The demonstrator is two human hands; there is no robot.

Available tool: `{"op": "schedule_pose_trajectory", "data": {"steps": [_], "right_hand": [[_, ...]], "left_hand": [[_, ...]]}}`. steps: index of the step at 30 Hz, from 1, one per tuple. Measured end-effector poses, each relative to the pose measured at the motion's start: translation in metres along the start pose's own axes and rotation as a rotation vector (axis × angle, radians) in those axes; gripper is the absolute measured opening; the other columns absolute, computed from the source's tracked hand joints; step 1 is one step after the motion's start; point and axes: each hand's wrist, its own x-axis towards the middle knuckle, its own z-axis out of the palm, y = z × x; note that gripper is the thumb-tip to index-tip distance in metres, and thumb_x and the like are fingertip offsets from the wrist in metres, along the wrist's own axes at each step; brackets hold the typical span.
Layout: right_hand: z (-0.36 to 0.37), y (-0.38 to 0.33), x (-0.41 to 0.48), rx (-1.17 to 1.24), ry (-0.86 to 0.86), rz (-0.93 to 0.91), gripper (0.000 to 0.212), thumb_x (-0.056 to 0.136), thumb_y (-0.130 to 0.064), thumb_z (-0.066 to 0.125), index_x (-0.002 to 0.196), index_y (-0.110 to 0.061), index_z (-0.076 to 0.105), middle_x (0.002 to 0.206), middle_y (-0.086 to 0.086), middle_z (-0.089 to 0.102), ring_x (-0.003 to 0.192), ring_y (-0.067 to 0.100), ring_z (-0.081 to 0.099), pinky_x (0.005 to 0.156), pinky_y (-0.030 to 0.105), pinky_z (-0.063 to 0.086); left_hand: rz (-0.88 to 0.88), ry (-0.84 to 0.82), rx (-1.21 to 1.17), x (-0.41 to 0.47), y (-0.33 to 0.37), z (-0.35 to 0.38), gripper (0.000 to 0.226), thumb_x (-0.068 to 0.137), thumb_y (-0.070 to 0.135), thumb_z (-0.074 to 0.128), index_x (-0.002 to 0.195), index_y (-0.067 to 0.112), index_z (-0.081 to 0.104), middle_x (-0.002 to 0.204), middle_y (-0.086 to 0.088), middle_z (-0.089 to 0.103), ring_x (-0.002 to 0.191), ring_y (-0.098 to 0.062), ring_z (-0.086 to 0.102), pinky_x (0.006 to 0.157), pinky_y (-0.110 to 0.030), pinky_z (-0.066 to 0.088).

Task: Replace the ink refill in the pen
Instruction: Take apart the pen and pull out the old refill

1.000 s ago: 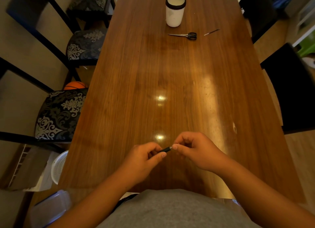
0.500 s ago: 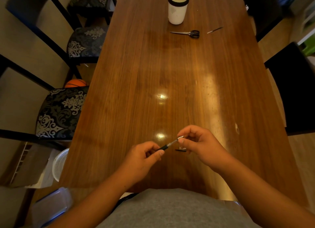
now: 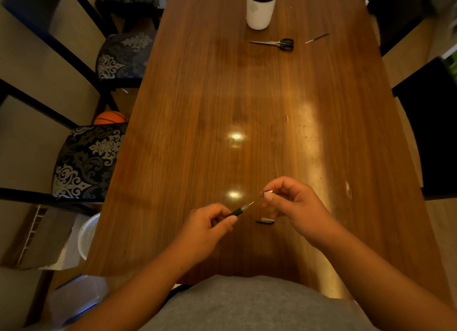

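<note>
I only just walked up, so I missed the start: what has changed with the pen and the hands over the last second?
The hands drew apart. The right hand pulled a small silvery tip piece off the pen, baring the refill's point. A small dark part now lies on the table between them. The left hand keeps its grip on the pen. The scissors, white cup and thin stick lie as before.

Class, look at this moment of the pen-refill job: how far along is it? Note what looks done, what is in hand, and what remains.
Done: the pen is opened; a small dark piece lies on the table.
In hand: the left hand grips the pen barrel, refill tip poking out; the right hand pinches a small silvery piece.
Left: removing the old refill, fitting a new one, possibly the thin stick past the scissors, then reassembly.
</note>
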Motion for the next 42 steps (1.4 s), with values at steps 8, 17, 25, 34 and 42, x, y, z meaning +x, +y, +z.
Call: {"op": "schedule_pose_trajectory", "data": {"steps": [8, 17, 25, 34, 42], "right_hand": [[-0.016, 0.054, 0.021, -0.477, 0.189, 0.147, 0.010, 0.088, -0.023, 0.067, 0.081, -0.027, 0.062, 0.073, -0.007, 0.061, 0.064, 0.005, 0.056, 0.053, 0.015, 0.042], [-0.021, 0.112, 0.043, -0.920, 0.067, 0.040, 0.007, 0.086, -0.026, 0.067, 0.091, -0.021, 0.066, 0.085, -0.006, 0.058, 0.074, 0.011, 0.053, 0.060, 0.023, 0.036], [-0.026, 0.131, 0.054, -0.978, 0.044, -0.020, 0.008, 0.083, -0.027, 0.069, 0.086, -0.022, 0.063, 0.079, -0.008, 0.054, 0.076, 0.017, 0.057, 0.061, 0.027, 0.036], [-0.025, 0.097, 0.028, -0.645, 0.212, 0.076, 0.029, 0.081, -0.040, 0.071, 0.105, -0.038, 0.053, 0.088, -0.014, 0.058, 0.077, 0.004, 0.057, 0.062, 0.017, 0.046], [0.036, 0.062, -0.022, -0.038, -0.019, 0.261, 0.008, 0.086, -0.018, 0.069, 0.090, -0.023, 0.074, 0.070, -0.004, 0.071, 0.060, 0.006, 0.063, 0.053, 0.016, 0.049]], "left_hand": [[-0.079, 0.007, 0.013, 0.010, -0.016, 0.001, 0.015, 0.090, 0.029, 0.064, 0.076, 0.035, 0.067, 0.073, 0.001, 0.070, 0.055, 0.001, 0.054, 0.051, -0.017, 0.042], [-0.186, 0.016, 0.035, 0.004, -0.037, 0.003, 0.011, 0.089, 0.035, 0.063, 0.079, 0.039, 0.066, 0.077, 0.003, 0.070, 0.057, 0.000, 0.054, 0.050, -0.018, 0.043], [-0.223, 0.040, -0.018, -0.002, -0.042, 0.008, 0.014, 0.090, 0.032, 0.064, 0.078, 0.038, 0.067, 0.072, -0.001, 0.069, 0.055, -0.001, 0.052, 0.052, -0.024, 0.043], [-0.221, 0.027, -0.044, -0.005, -0.032, 0.015, 0.014, 0.092, 0.030, 0.061, 0.080, 0.034, 0.067, 0.081, -0.008, 0.071, 0.064, -0.011, 0.058, 0.060, -0.030, 0.048], [-0.193, -0.046, -0.050, -0.008, -0.025, 0.029, 0.015, 0.093, 0.024, 0.058, 0.084, 0.032, 0.067, 0.079, 0.001, 0.072, 0.067, -0.011, 0.062, 0.067, -0.040, 0.054]]}}
